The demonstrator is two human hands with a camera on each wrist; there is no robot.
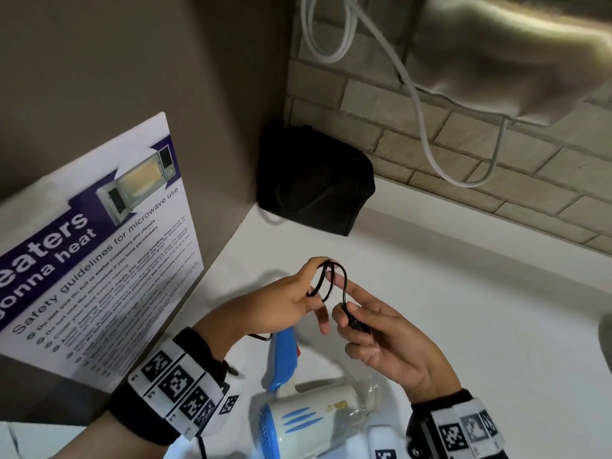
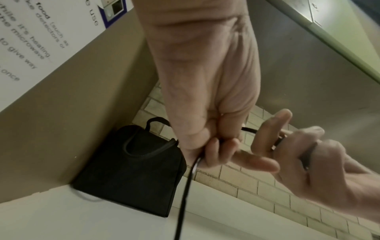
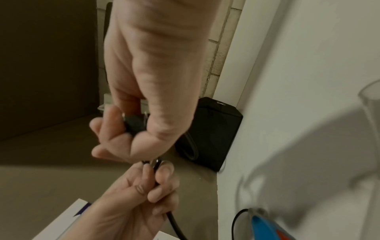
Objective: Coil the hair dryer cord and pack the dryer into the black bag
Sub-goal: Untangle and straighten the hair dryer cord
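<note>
Left hand (image 1: 284,303) pinches the cord (image 1: 326,279) loops, held up over the counter. Right hand (image 1: 381,332) grips the plug (image 1: 352,321) just beside them, so the short free end runs rightward and wraps next. Dryer (image 1: 308,415) lies below the hands; bag (image 1: 314,180) sits well beyond, in the corner.

The hair dryer (image 1: 308,422) is cut by the head view's bottom edge, its handle top hidden behind the left hand (image 1: 284,303). The plug (image 3: 134,124) sits mostly buried in the right hand (image 3: 144,91), prongs barely showing. The microwave poster (image 1: 89,246) runs off the left edge, its small print unreadable. A blurred clear vessel (image 3: 370,104) is cropped at the right wrist view's edge
</note>
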